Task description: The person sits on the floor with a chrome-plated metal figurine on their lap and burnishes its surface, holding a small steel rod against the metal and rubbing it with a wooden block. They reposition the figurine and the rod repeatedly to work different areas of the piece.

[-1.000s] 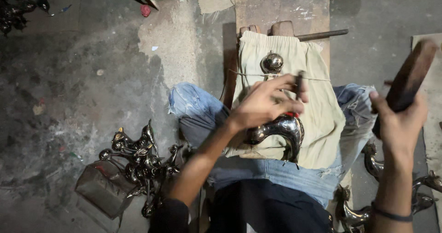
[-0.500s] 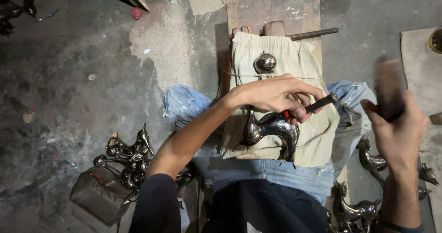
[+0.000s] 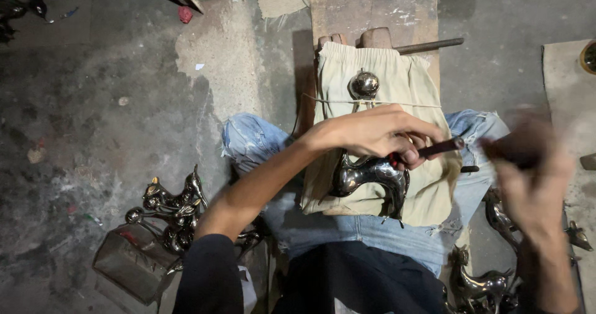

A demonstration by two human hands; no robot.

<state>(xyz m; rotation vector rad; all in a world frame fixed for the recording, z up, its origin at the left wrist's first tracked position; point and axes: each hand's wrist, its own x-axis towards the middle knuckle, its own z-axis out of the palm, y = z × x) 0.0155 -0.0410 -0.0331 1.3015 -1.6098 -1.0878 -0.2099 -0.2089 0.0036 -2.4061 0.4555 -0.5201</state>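
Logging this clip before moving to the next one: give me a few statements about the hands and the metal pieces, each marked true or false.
1. The left hand rests on a shiny metal figure lying on a beige cloth. True.
2. The left hand is empty. False: it holds a thin dark tool against the figure.
3. The right hand is sharp and motionless. False: it is blurred, gripping a dark object that cannot be made out.
4. A pile of shiny metal figures lies on the floor on the person's left. True.
5. The cloth covers a wooden block. True.
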